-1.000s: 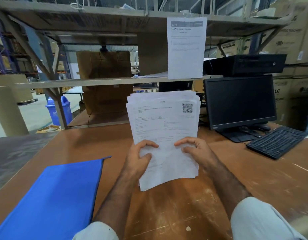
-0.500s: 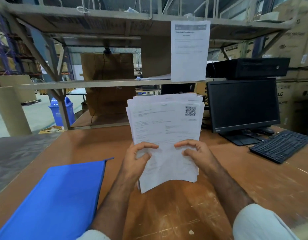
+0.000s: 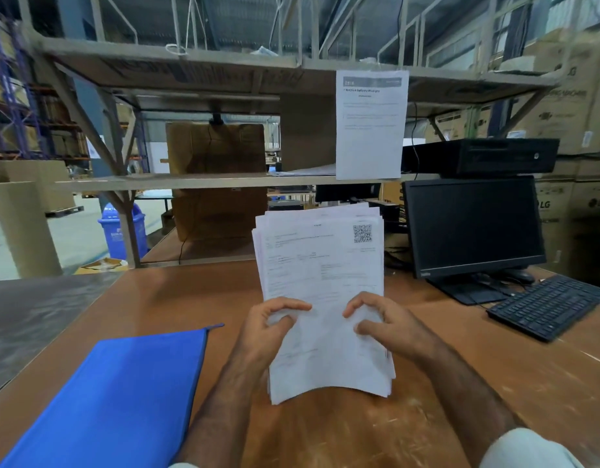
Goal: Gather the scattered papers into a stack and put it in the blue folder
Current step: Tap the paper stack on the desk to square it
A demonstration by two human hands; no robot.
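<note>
Stack of papers (image 3: 320, 298): I see it held up on end above the bench (image 3: 494, 366), facing me, its lower edge just over the wood near the middle; whether that edge touches the wood I cannot tell. The sheets are roughly squared, with edges fanning a little at the top and left. The top sheet carries a QR code in its upper right corner.

Left hand (image 3: 263, 336): my view shows it gripping the stack's left side low down, fingers (image 3: 285, 304) curled over the front, thumb pressed on the sheet.

Right hand (image 3: 389, 329): it grips the right side at the same height, fingers clamped onto the paper, thumb on the front.

Blue folder (image 3: 123, 393): it lies flat on the bench to the left of the hands, closed, apart from the papers, its near end running out of my view.

Monitor (image 3: 471, 224): dark screen, standing on the bench to the right of the stack.

Keyboard (image 3: 545, 305): black, in front of and right of the monitor.

Posted sheet (image 3: 371, 125): it hangs from the upper shelf, above and behind the stack.

Blue bin (image 3: 121, 231): on the floor beyond the bench, far left.
</note>
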